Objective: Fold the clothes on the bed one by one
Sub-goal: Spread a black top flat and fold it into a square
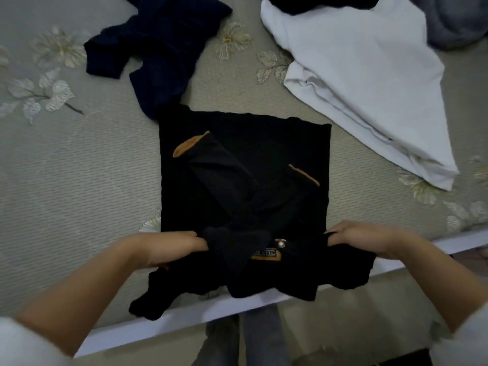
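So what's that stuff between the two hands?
The head view shows the black shirt there, with its tan label and round button, between the left hand and right hand.

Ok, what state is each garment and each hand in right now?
black shirt: flat on the bed, sleeves folded in and crossed, near end gripped at both sides.
navy garment: crumpled, unfolded.
white garment: loosely spread, unfolded.
grey garment: bunched, partly out of view.
left hand: gripping the black shirt's near left side.
right hand: gripping its near right side.
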A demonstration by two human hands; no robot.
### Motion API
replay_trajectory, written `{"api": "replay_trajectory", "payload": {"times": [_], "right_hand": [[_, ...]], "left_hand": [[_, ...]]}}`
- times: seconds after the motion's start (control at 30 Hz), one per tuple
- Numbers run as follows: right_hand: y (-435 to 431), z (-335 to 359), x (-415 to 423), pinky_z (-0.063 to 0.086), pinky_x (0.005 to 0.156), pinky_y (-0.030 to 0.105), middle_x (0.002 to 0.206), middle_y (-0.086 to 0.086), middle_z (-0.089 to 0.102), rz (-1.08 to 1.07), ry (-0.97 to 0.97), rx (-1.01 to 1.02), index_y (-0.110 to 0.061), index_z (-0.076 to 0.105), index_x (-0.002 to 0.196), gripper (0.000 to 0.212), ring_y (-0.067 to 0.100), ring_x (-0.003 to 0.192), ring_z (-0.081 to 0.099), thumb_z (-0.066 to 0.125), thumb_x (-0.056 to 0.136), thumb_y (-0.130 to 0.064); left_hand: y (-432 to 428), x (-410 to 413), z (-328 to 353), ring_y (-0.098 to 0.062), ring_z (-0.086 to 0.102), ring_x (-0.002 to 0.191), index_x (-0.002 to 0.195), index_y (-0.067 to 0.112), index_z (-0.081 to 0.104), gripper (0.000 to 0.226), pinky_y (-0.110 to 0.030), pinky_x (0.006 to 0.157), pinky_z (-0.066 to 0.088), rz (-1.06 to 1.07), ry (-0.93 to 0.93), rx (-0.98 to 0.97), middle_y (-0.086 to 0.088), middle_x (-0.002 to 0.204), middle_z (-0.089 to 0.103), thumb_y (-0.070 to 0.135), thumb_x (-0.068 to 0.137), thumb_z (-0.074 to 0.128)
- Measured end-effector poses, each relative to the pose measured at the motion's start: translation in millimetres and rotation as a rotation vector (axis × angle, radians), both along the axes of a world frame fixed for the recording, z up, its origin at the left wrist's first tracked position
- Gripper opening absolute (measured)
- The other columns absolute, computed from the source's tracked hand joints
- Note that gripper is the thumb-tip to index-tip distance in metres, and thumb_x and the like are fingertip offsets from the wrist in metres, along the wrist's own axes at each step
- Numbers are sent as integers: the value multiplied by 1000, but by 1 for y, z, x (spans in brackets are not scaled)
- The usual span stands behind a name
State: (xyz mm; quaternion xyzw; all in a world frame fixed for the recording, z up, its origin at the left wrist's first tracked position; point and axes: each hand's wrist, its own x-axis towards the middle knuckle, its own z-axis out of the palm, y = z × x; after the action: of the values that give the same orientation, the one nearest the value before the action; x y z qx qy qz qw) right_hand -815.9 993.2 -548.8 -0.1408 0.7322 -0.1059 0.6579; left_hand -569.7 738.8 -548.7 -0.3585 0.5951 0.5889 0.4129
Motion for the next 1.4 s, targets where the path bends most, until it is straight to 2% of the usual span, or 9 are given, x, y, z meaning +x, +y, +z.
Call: {"api": "replay_trajectory", "payload": {"times": [0.2,0.3,0.4,0.53,0.73,0.97,1.17,1.3,1.4], "right_hand": [[-69,-8,-72,53,51,23,75,12,73,-261,21,-57,-6,70,82,15,22,63,70,59,85,-16],[-99,-27,-97,54,63,27,86,11,74,-332,236,-144,-6,70,92,25,24,77,72,65,86,-29],[-104,-48,-102,46,63,27,92,7,68,-222,484,-187,-9,66,97,34,23,85,66,63,88,-41],[-87,-61,-94,50,61,25,103,1,65,-399,361,-232,-12,52,111,51,15,85,67,72,79,-46],[-65,-72,-95,49,48,14,95,7,71,-676,439,-353,-6,64,100,20,5,63,68,71,81,-3],[-30,-83,-44,42,66,23,91,-7,60,-787,695,-258,-17,53,115,44,7,82,59,65,85,-46],[4,-75,29,41,68,24,91,-2,62,-918,678,-152,-11,61,102,40,12,83,58,65,85,-47],[1,-68,42,50,66,28,83,-4,67,-962,504,-174,-12,68,92,30,7,74,61,73,81,-38],[-1,-61,32,54,76,30,98,1,72,-1134,393,-256,-17,70,97,15,14,88,68,70,82,-17]], "left_hand": [[-83,-71,17,-29,71,63,76,6,78,37,-31,50,57,365,-110,5,-19,82,73,38,58,73],[-111,-98,-1,-31,69,56,93,5,72,47,-29,49,53,413,-168,-198,-19,74,72,46,72,68],[-113,-102,-35,-25,67,72,120,11,61,51,-26,59,47,340,-135,-396,-11,92,70,46,83,61],[-111,-95,-54,-11,54,100,141,24,45,61,-21,85,37,179,13,-424,4,123,53,44,86,63],[-117,-90,-49,-9,69,76,95,30,69,10,-20,67,48,367,235,-602,9,88,71,33,92,59],[-57,-54,-62,-31,38,127,139,12,40,53,-43,104,31,487,289,-1289,-17,136,44,29,91,59],[38,-4,-76,-35,42,124,136,2,40,58,-44,106,34,992,-59,-997,-23,134,44,34,92,58],[38,8,-76,-24,63,91,100,9,59,25,-25,69,46,1127,92,-842,0,90,65,32,91,62],[23,16,-72,-22,66,90,94,15,59,15,-35,74,55,1219,184,-735,1,88,65,28,90,65]]}}
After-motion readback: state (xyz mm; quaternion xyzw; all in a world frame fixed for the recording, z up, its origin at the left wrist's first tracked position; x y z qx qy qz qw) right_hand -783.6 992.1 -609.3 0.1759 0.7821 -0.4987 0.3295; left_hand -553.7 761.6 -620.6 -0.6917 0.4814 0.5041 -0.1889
